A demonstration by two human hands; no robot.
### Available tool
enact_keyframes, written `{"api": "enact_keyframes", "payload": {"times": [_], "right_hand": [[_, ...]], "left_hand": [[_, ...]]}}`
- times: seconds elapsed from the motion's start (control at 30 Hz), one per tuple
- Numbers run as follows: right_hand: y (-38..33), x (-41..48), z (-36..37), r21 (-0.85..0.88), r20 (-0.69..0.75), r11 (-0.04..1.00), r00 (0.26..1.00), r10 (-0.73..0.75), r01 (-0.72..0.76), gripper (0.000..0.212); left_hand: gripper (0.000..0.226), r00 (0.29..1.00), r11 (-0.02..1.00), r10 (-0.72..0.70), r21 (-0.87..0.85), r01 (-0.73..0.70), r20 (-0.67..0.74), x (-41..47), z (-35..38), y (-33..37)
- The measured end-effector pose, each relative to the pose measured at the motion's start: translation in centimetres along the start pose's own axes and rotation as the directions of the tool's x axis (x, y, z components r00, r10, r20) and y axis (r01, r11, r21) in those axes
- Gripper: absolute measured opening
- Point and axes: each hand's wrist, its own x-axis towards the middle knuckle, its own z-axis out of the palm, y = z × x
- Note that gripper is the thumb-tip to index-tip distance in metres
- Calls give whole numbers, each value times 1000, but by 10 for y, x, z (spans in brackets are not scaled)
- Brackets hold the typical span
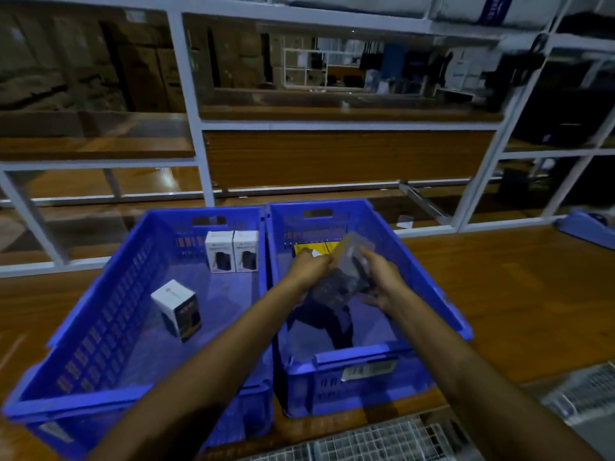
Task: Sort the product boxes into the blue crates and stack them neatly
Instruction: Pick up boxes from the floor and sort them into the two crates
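Note:
Two blue crates stand side by side on a wooden table. The left crate [109, 294] holds two upright white boxes [232, 250] against its far wall and one tilted white box [176, 309] nearer its middle. Over the right crate [429, 287] both hands grip one clear-fronted dark package [346, 274] with a yellow edge: my left hand [307, 266] holds its left side, my right hand [386, 281] its right side. Yellow boxes [314, 249] lie at the far end of the right crate, partly hidden behind the hands. A dark shadow falls on the crate floor below.
White metal shelving [199, 141] with wooden boards rises behind the crates. A blue tray [585, 227] sits at the far right of the table. Wire mesh baskets [366, 440] lie at the near edge and lower right.

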Motion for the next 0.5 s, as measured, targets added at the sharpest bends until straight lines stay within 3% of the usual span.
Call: {"api": "enact_keyframes", "payload": {"times": [0.07,0.1,0.3,0.5], "right_hand": [[-4,11,-8,-56,-24,997,998,-59,57,39],[-5,16,-13,-73,-15,995,997,-72,71,41],[-10,39,-31,-125,142,990,989,-48,67,39],[-16,43,-30,-143,345,984,937,-53,109,28]], "left_hand": [[22,1000,1000,10,-8,-11,-27,3,6,-1],[35,999,1000,-12,-11,11,-32,5,7,-3],[43,993,994,-109,-23,108,-48,39,2,-36],[15,970,991,-68,-127,39,-233,-5,10,-10]]}}
